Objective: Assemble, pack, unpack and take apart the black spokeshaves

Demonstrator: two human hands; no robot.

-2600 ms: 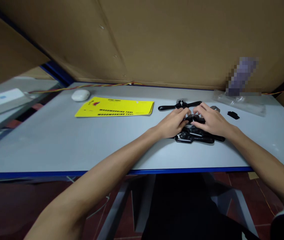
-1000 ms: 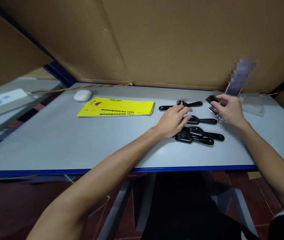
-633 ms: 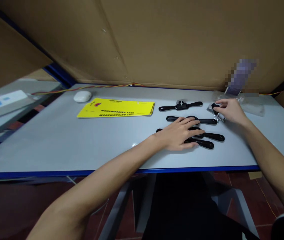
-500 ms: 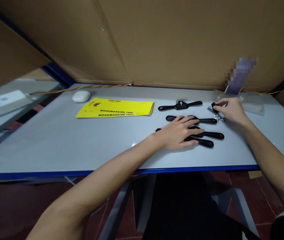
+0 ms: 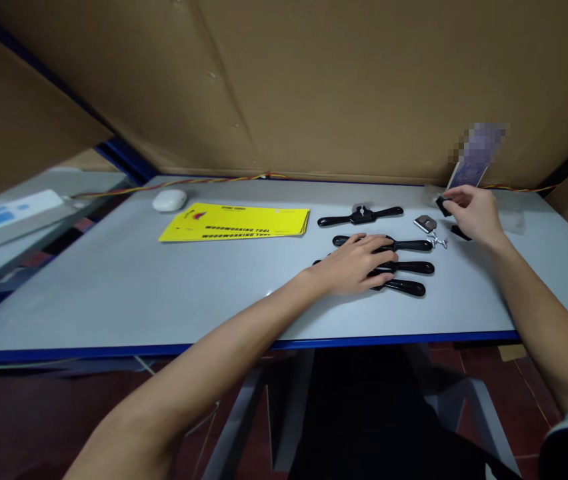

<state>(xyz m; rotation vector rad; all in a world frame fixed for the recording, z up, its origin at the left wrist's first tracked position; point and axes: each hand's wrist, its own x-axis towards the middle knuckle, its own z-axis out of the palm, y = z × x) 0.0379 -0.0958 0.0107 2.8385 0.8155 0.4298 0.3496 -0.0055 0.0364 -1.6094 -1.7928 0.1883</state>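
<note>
My left hand (image 5: pixel 361 265) lies flat with fingers stretched over several black spokeshave bodies (image 5: pixel 409 267), hiding their middles. Another spokeshave body (image 5: pixel 363 214) rests farther back, apart from the hand. At the right, my right hand (image 5: pixel 475 212) pinches a small black plate (image 5: pixel 443 205) between thumb and fingertips, just above the table. Below that hand, a second black piece (image 5: pixel 461 233) is partly covered. Silvery blades (image 5: pixel 425 223) lie to the left of it, with small silver screws (image 5: pixel 437 240) in front of them.
Yellow cards (image 5: pixel 244 222) printed "WOODWORKING TOOL" are stacked left of the spokeshaves. Behind them sits a white mouse-like object (image 5: pixel 169 200). A clear plastic bag (image 5: pixel 513 222) and a purple printed piece (image 5: pixel 471 167) are by the cardboard wall (image 5: pixel 314 93). A twisted cable (image 5: pixel 204 183) runs along the back.
My right hand has moved right and slightly back with the black plate, uncovering the silvery blades. Under my left hand, the nearer spokeshave bodies have shifted slightly left. The view has tilted a little.
</note>
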